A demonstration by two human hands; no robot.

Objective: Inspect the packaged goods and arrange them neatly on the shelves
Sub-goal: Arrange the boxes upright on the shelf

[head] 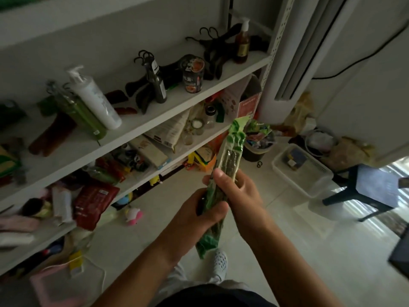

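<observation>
Green packet (232, 151) in left hand (199, 210), right hand (240, 191), beside shelves (168, 110)

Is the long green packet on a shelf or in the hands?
In the hands: the left hand grips the green packet low down, the right hand holds its middle, clear of the shelves.

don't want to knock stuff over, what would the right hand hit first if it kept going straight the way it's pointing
Likely the yellow and orange packs low in the shelves: the right hand, gripping the green packet, points up-left at them. Depth is unclear.
</observation>
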